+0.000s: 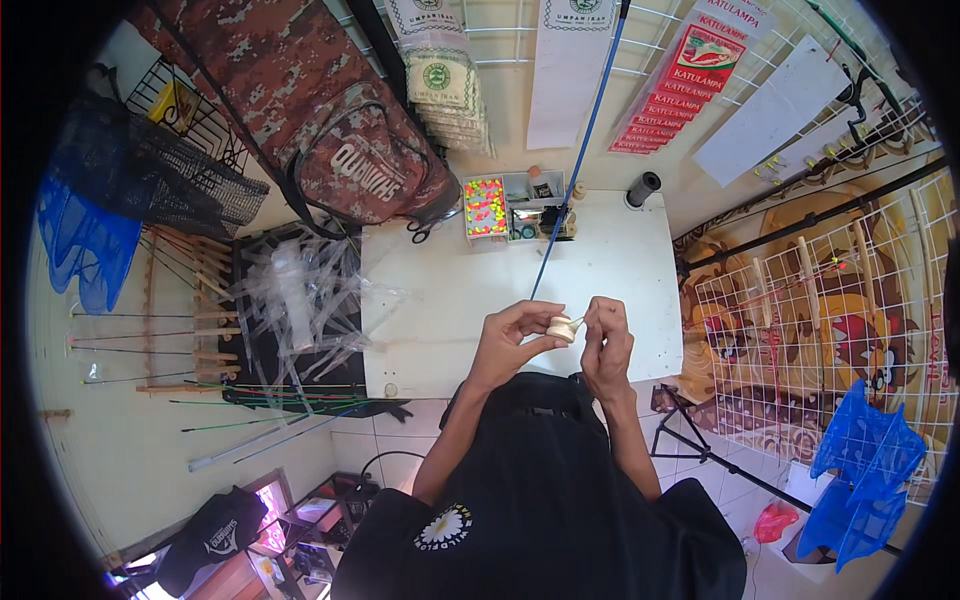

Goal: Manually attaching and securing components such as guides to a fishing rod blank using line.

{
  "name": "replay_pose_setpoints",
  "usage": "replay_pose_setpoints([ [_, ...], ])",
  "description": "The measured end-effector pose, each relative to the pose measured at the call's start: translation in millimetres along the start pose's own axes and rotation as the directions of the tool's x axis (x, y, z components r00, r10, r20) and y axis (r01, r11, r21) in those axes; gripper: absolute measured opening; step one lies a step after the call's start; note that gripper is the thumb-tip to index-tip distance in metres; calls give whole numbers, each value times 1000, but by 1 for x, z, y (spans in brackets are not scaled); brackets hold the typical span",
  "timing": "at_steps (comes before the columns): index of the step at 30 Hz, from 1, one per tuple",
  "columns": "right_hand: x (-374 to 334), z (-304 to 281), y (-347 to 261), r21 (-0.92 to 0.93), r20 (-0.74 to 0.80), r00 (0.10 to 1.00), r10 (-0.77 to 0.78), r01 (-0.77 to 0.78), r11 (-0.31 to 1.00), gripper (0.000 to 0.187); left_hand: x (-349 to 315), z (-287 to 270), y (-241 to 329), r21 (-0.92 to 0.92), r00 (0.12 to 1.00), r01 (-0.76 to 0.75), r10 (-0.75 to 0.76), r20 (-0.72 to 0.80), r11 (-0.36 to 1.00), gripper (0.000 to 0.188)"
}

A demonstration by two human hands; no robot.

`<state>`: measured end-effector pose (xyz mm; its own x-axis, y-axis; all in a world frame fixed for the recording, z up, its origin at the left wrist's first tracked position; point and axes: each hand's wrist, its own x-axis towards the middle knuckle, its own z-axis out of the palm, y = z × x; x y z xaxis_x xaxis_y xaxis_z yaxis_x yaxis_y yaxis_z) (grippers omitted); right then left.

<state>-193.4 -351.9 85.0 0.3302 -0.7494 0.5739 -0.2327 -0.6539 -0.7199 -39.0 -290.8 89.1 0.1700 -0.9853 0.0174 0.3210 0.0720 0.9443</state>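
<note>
In front of my chest, over the near part of the white table [460, 325], my left hand [503, 345] grips a small cream-coloured roll [563, 330] between thumb and fingers. It looks like a spool of thread or narrow tape. My right hand [608, 345] is closed in a pinch just right of the roll, on a thin pale end [577, 322] that runs out from it. A slim blue rod [578, 165] slants down from the top, its lower end by my left fingers. Whether that end touches my hand I cannot tell.
At the table's back stands a white divided box [516, 184] with bright small pieces. Scissors [420, 234] lie left of it, a black cylinder [643, 188] stands right. Clear plastic sleeves [300, 300] pile up left. A camouflage bag [345, 150] hangs back left; wire racks [830, 290] stand right.
</note>
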Motion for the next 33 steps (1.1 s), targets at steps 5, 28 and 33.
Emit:
replay_pose_setpoints([
  [5, 6, -4, -14, -223, 97, 991, 92, -69, 972, 31, -4, -8, -6, -159, 987, 40, -14, 161, 987, 33],
  [28, 3, -1, -5, 392, 629, 669, 396, -713, 582, 41, -1, -15, -5, -173, 998, 50, -55, -26, 984, 42],
  [33, 3, -2, -5, 434, 657, 600, 456, -796, 423, 33, -6, -21, 0, -156, 997, 74, -76, -8, 985, 43],
])
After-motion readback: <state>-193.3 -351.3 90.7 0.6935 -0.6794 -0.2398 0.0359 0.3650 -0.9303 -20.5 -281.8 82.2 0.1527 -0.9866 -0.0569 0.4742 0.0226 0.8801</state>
